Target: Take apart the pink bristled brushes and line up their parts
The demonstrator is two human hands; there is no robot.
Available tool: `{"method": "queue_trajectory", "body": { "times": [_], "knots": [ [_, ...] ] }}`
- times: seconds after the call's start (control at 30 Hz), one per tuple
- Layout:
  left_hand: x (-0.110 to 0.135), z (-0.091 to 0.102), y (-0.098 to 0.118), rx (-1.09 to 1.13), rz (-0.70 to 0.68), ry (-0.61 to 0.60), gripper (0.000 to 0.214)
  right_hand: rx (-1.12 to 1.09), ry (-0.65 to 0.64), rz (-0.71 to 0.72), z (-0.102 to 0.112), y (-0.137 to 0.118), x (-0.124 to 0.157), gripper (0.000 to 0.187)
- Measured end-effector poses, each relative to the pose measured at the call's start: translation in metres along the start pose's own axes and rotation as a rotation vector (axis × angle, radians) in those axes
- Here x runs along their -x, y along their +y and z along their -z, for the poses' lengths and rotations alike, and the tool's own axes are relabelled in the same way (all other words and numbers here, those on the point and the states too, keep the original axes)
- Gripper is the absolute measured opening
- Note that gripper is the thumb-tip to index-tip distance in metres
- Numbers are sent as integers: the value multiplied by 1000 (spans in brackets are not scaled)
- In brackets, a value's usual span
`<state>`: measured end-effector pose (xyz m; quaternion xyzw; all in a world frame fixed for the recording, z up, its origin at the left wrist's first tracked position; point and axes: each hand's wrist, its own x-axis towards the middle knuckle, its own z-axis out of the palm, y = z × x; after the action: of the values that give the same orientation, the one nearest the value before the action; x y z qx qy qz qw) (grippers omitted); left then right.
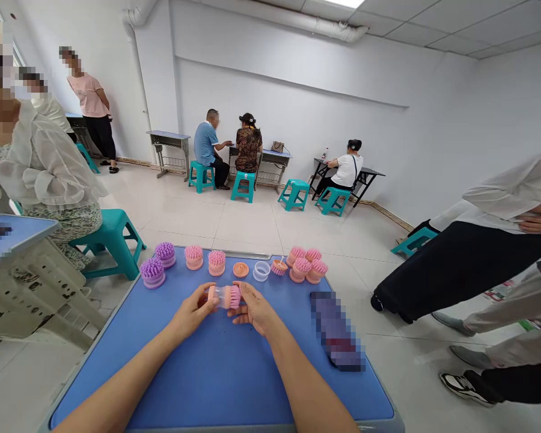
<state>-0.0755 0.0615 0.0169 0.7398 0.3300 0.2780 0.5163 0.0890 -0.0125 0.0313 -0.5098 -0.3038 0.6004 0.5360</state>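
Note:
Above the blue desktop [198, 373], a scrub brush [224, 296] lies sideways between my hands, with a peach end, a clear middle and pink bristles. My left hand [193, 310] grips its peach end. The fingers of my right hand [258, 310] close around the bristle end. Beyond my hands, a peach round cap [240, 270], a clear ring [261, 272] and a bristle head with a white stem [279, 266] sit in a row. Left of them stand two pink brushes [216, 263] and two purple brushes [152, 273]. Several pink brushes [300, 270] cluster to the right.
A dark, pixelated flat object [338, 331] lies on the desk's right side. At left a seated person [49, 162] is near another desk [18, 240]. People stand close on the right [455, 258]. Further back are desks, teal stools [294, 195] and several seated people.

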Motion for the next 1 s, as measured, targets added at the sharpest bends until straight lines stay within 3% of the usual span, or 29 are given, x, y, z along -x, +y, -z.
{"method": "queue_trajectory", "body": {
  "times": [0.17, 0.3, 0.43, 0.57, 0.8, 1.0],
  "knots": [
    [2, 2, 7, -67, 19, 20, 44, -42, -64, 15, -1, -4, 1, 41],
    [5, 1, 8, -49, -50, -6, 52, -81, -65, -18, -1, -4, 0, 33],
    [5, -1, 6, -52, -107, -30, 54, -75, -86, -33, -1, -2, -1, 41],
    [5, 1, 6, -94, -83, -69, 45, -17, -84, 2, 0, 1, -3, 52],
    [7, 3, 10, -212, -40, -115, 42, 50, -77, 41, -1, 3, -3, 52],
    [7, 4, 15, -178, 67, -97, 45, 242, -156, 265, -2, -5, 8, 49]
  ]
}}
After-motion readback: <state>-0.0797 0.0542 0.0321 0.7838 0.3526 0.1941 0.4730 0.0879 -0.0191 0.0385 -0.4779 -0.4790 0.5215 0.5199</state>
